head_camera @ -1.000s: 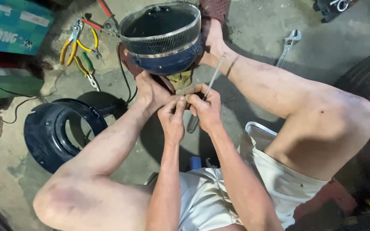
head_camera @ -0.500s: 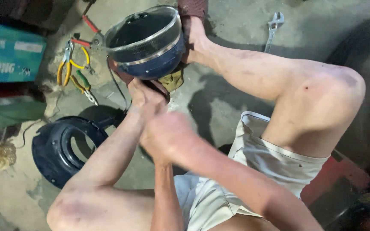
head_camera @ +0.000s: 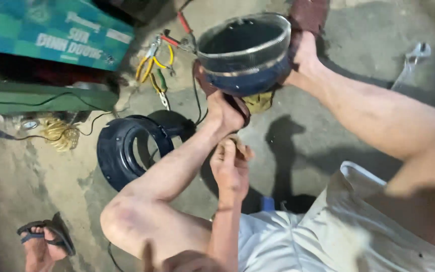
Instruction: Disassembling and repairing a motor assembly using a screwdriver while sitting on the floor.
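While the round dark-blue housing [head_camera: 245,50] is clamped between two sandalled feet at the far middle of the concrete floor [head_camera: 328,126], the step in hand is judged to be fitting work on its near side. At the left, a teal box [head_camera: 61,30] is seen far off, yellow-handled pliers [head_camera: 152,65] lie beside it, and a dark ring-shaped cover [head_camera: 127,151] rests nearer on the floor. The left foot [head_camera: 225,108] is pressed to the housing's near left, the right foot [head_camera: 303,55] to its right. Just near of the left foot, the left hand [head_camera: 230,166] is held with its grip pinched about a small tan piece [head_camera: 238,145], too blurred to name. The right hand [head_camera: 182,262] is blurred at the near edge; its grip cannot be told. A wrench [head_camera: 411,63] lies far right. For the next move, a steady clamp and a fine fingertip hold are judged necessary.
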